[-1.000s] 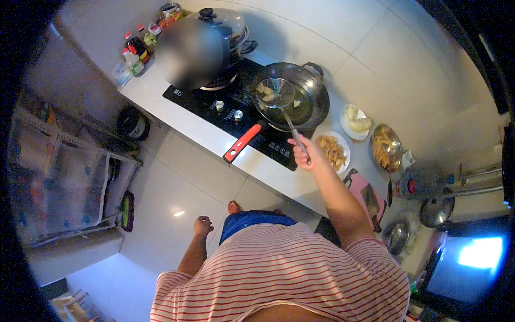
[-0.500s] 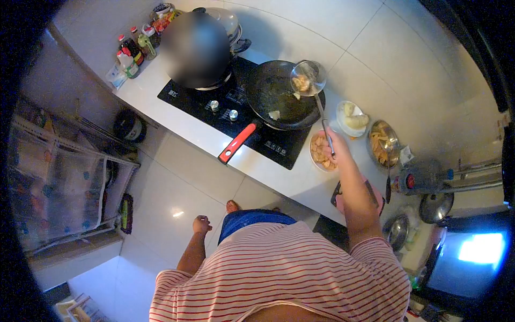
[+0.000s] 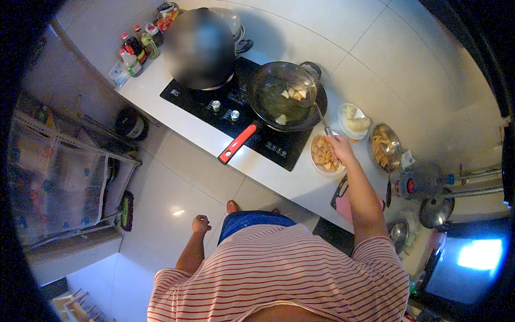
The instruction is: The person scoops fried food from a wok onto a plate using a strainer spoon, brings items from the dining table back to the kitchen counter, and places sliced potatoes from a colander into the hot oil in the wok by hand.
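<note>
My right hand [image 3: 340, 149] is wrapped round the handle of a mesh skimmer [image 3: 317, 108]. The skimmer's bowl is down inside the dark wok [image 3: 260, 105] on the cooktop, with pale food pieces [image 3: 295, 94] at it; whether they lie in the mesh or just beside it I cannot tell. One more pale piece [image 3: 280, 119] sits lower in the wok. Just under my right hand stands a white bowl of light brown chunks [image 3: 323, 155]. The wok's red handle [image 3: 238, 144] points toward me, untouched. At my side hangs my left hand [image 3: 201, 224], fingers curled in, holding nothing visible.
A large pot [image 3: 199, 51], partly blurred, stands on the cooktop's left burner [image 3: 177, 96]. Bottles [image 3: 131, 61] line the far left counter. On the right are a plate of pale food [image 3: 354, 122], a metal bowl of strips [image 3: 383, 145] and a pink cutting board [image 3: 343, 206].
The skimmer has gone down from above the wok's right rim into the wok, and more pale pieces show there. My right hand has shifted slightly down and right. My left hand stays put.
</note>
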`<state>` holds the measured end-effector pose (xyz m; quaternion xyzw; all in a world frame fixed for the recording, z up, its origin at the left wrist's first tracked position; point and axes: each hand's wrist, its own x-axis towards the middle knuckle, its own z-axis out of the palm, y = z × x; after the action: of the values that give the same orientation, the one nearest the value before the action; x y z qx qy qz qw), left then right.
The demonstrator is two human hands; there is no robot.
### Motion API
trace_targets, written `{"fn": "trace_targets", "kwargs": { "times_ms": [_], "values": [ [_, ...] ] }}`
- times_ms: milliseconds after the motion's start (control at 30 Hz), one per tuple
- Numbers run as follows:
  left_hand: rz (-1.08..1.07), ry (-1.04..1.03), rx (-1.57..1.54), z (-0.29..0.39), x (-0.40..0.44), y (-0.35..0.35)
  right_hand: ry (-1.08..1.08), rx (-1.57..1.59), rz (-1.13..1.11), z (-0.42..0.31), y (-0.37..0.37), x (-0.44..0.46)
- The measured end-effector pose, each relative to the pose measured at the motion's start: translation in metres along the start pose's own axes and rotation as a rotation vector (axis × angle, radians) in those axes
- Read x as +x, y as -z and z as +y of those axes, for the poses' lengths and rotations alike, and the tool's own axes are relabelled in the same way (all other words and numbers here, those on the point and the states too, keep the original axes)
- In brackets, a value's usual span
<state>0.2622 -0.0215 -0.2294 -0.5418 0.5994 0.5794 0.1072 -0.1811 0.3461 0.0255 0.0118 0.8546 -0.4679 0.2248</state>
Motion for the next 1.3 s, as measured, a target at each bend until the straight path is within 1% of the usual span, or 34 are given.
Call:
{"fn": "trace_targets", "kwargs": {
  "times_ms": [33,233,333,400,467,500,567,633,667,767,933,1033,1067,1167,1267,1300],
  "values": [
    [0.000,0.000,0.003,0.001,-0.002,0.000,0.002,-0.028,-0.013,0.000,0.000,0.000],
    [0.014,-0.007,0.014,0.012,-0.013,-0.003,-0.245,0.404,-0.290,-0.035,-0.022,-0.028],
    [-0.006,-0.041,0.038,0.005,-0.003,-0.006,-0.295,0.514,-0.418,-0.044,-0.036,-0.033],
    [-0.006,-0.048,0.037,0.005,-0.002,-0.007,-0.386,0.649,-0.496,-0.044,-0.046,-0.029],
    [0.009,-0.036,0.012,0.011,-0.006,-0.010,-0.473,0.841,-0.597,-0.037,-0.051,-0.023],
    [0.015,-0.068,0.050,0.004,0.001,-0.010,-0.515,0.966,-0.658,-0.031,-0.054,-0.020],
    [0.030,-0.131,0.125,-0.020,0.023,-0.008,-0.533,1.124,-0.728,-0.027,-0.058,-0.021],
    [0.016,-0.041,0.063,-0.011,0.012,-0.006,-0.485,1.188,-0.747,-0.021,-0.062,-0.031],
    [0.005,0.007,0.034,-0.007,0.004,-0.007,-0.473,1.191,-0.727,-0.017,-0.062,-0.035],
    [-0.001,0.004,0.102,-0.013,0.009,-0.005,-0.431,1.207,-0.673,-0.014,-0.067,-0.040],
    [0.005,0.022,0.018,0.004,0.003,-0.010,-0.429,1.194,-0.611,-0.024,-0.065,-0.060],
    [-0.029,-0.036,0.069,0.009,0.005,-0.013,-0.487,1.393,-0.773,-0.014,-0.072,-0.062],
    [-0.042,-0.066,0.102,0.010,0.008,-0.013,-0.467,1.446,-0.806,-0.010,-0.075,-0.063],
    [-0.045,-0.031,0.012,0.019,0.003,-0.016,-0.422,1.613,-0.926,-0.004,-0.087,-0.065],
    [-0.073,-0.036,0.019,0.019,0.004,-0.012,-0.478,1.675,-0.938,0.003,-0.092,-0.059],
    [-0.056,-0.021,0.027,0.022,0.002,-0.011,-0.460,1.724,-0.956,0.005,-0.093,-0.057]
  ]
}}
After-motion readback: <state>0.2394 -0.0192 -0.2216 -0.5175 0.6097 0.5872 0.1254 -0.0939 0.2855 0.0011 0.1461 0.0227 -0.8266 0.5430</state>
